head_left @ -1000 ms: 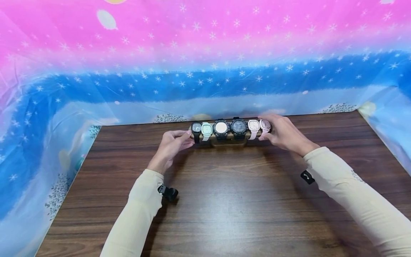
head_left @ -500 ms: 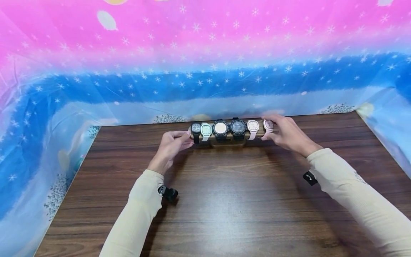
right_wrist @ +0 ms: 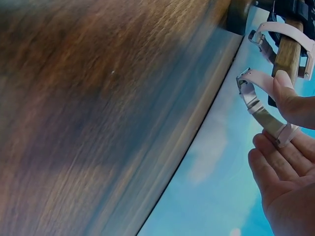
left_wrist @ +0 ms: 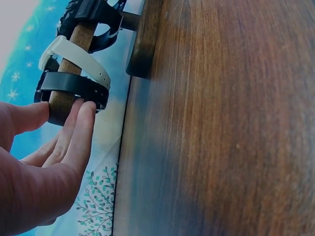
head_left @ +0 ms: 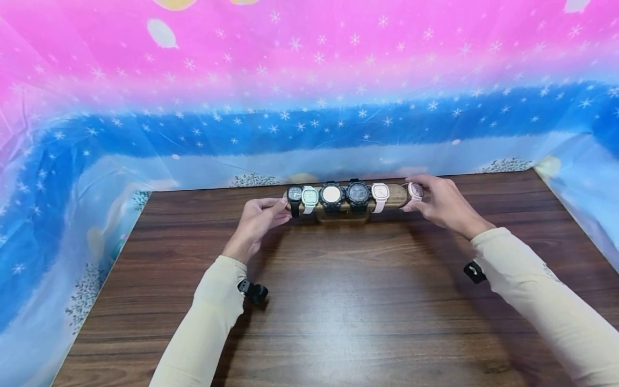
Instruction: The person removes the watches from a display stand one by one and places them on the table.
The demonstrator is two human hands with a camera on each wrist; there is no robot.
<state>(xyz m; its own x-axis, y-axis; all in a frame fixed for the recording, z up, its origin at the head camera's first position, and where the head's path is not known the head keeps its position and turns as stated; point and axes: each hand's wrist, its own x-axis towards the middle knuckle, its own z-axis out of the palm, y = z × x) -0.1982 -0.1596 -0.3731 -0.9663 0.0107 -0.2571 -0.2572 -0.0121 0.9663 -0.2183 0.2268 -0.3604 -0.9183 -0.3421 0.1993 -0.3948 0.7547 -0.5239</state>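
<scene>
A wooden watch stand (head_left: 397, 196) stands at the back of the table, its bar carrying a row of watches. My left hand (head_left: 258, 223) pinches the bar's left end, thumb on one side and fingertips by the strap of a square black watch (left_wrist: 66, 83). Beside that sits a mint-green watch (head_left: 310, 197), then two round black watches (head_left: 358, 192) and a pink watch (head_left: 380, 191). My right hand (head_left: 447, 204) pinches another pink watch (head_left: 415, 191) just off the bar's right end. In the right wrist view its strap (right_wrist: 266, 120) forms a closed loop.
The brown wooden table (head_left: 333, 301) spreads out in front of the stand. A pink and blue snowflake-printed cloth (head_left: 309, 118) rises along its back edge and both sides. A black strap (head_left: 253, 291) hangs from the left sleeve, another (head_left: 475, 272) from the right.
My right hand has moved right, sliding the outer pink watch away from its neighbour and past the bar's end, which now shows bare wood. The left hand keeps its grip in place.
</scene>
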